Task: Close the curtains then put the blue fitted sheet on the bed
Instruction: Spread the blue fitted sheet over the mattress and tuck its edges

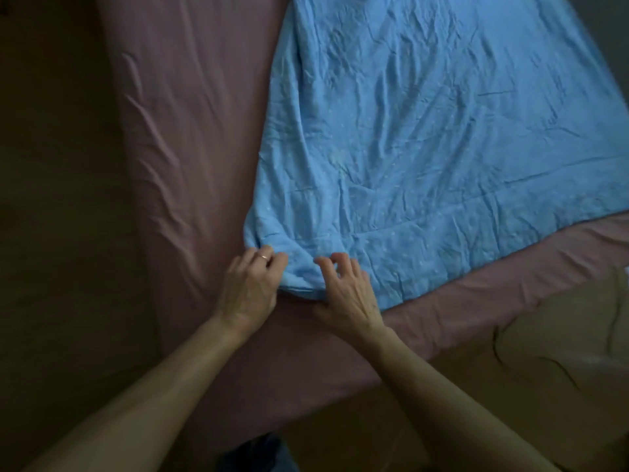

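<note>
We hold the near corner of the blue sheet between our left hand and right hand, each grip curled on its hem. The rest spreads away across the pink-covered bed.

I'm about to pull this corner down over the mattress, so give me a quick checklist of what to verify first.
1. Left hand grip on the blue fitted sheet corner: ok, fingers curled at its edge.
2. Right hand grip on the same corner: ok, fingers curled on the fabric.
3. Blue corner reaches the bed's corner: not ok, the pink sheet shows bare along the left and near sides.
4. Blue fabric lies smooth: not ok, creased all over.
5. Elastic hem faces down: cannot tell.
6. Curtains closed: cannot tell, out of view.
</note>
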`<state>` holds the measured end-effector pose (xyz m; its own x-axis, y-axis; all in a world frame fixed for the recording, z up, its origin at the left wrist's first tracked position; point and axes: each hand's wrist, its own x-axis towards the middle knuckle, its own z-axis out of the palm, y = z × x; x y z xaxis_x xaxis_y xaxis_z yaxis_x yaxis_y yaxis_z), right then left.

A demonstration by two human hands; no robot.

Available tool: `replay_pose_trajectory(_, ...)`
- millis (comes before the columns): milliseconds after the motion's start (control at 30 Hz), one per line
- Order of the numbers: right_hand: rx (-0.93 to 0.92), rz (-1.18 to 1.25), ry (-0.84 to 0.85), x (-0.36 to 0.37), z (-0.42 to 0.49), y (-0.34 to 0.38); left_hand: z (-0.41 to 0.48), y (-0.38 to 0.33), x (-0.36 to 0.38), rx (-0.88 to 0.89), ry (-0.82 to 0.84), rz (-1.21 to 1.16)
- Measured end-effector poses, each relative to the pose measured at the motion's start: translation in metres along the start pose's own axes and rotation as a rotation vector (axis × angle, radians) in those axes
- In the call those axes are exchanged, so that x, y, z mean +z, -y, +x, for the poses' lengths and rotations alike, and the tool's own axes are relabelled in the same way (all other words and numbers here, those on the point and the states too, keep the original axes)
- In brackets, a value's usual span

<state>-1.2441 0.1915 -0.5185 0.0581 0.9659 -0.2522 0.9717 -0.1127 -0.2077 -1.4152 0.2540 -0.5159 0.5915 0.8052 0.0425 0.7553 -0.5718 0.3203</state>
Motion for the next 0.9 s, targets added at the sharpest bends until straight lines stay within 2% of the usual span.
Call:
replay_pose_trajectory(100, -0.013, 0.181, -0.113, 0.003, 0.009, 0.025, 0.02, -0.019, 0.001, 0.025, -0.077, -0.013)
replay_pose_trajectory(200, 0.119, 0.353, -0.175, -0.006, 0.021, 0.027, 0.031, -0.015, 0.008, -0.043, -0.092, 0.061)
replay_pose_trajectory(333, 0.004, 0.246, -0.233, -0.026, 0.011, 0.008, 0.034, 0.014, 0.018, -0.351, -0.11, -0.087)
replay_pose_trajectory(367, -0.03, 0.192, -0.217, -0.026, 0.005, 0.002, 0.037, 0.019, 0.02, -0.375, -0.109, -0.126)
replay_pose_trajectory(433, -0.023, 0.094, -0.168, -0.02, -0.004, -0.017, 0.046, 0.021, 0.021, -0.31, -0.095, -0.159)
replay_pose_trajectory(500, 0.016, 0.039, -0.118, -0.013, -0.007, -0.042, 0.053, 0.018, 0.019, -0.173, -0.09, -0.213)
replay_pose_trajectory(667, 0.017, -0.083, -0.012, -0.005, -0.004, -0.063, 0.047, 0.004, 0.011, 0.052, 0.093, -0.067)
replay_pose_trajectory(800, 0.066, -0.077, 0.055, 0.004, 0.002, -0.038, 0.04, 0.016, -0.009, 0.032, 0.51, 0.333)
replay_pose_trajectory(900, -0.066, 0.02, 0.126, 0.026, 0.003, 0.01, -0.003, 0.045, -0.026, 0.188, 0.601, 0.406)
